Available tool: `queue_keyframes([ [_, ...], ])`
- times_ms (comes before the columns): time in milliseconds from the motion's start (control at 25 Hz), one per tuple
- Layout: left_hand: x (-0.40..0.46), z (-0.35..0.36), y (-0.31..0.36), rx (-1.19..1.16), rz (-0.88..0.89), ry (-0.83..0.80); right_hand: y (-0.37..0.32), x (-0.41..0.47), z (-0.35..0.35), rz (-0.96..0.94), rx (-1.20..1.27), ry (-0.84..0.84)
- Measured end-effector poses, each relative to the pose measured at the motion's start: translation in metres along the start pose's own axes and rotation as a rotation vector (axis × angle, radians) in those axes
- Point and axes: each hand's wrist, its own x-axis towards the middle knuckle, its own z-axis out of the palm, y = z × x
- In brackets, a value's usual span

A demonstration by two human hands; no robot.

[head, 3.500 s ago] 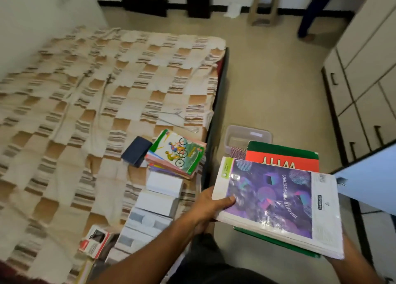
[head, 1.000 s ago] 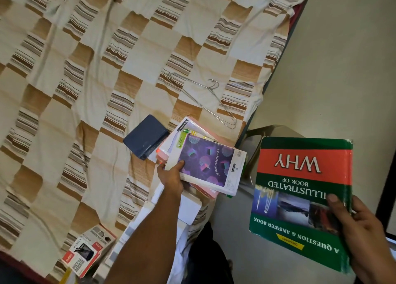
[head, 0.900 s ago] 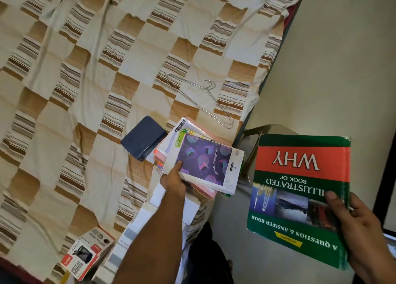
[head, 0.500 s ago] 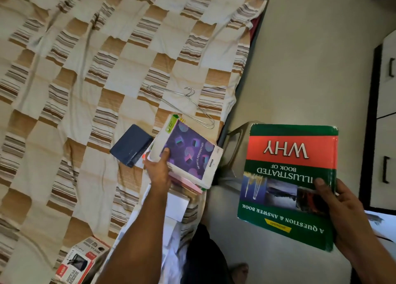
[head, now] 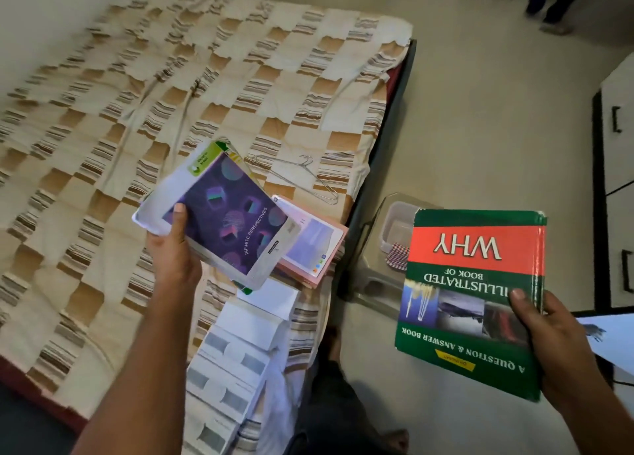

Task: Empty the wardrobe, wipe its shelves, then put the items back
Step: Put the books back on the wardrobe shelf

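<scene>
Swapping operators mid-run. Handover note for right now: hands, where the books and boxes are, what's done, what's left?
Left hand grips the purple-cover book, raised at a tilt over the pink book stack at the bed's edge.
Right hand holds the green WHY book over the floor, beside the bed.
Already on the bed: the pink stack, white boxes and a wire hanger.
Done: these items are out of the wardrobe.
Left: set down both books. The shelves are not in view, so wiping cannot be judged; then restock.
</scene>
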Motion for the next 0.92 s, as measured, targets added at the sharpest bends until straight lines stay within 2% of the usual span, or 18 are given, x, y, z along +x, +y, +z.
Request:
queue_keyframes([
  [160, -0.045, -0.023, 0.014, -0.035, -0.004, 0.009, 0.012, -0.013, -0.016, -0.019, 0.013, -0.018],
  [320, -0.073, -0.053, 0.004, -0.076, -0.112, 0.132, 0.002, -0.001, 0.007, -0.026, -0.023, -0.06],
  [520, -0.061, -0.078, -0.024, -0.059, -0.294, 0.269, -0.015, 0.047, 0.073, -0.018, -0.128, -0.154],
  [760, -0.016, -0.069, -0.053, 0.024, -0.447, 0.276, -0.025, 0.13, 0.168, 0.027, -0.235, -0.174],
  [920, 0.009, -0.052, -0.07, 0.037, -0.473, 0.323, -0.039, 0.194, 0.218, 0.008, -0.249, -0.151],
])
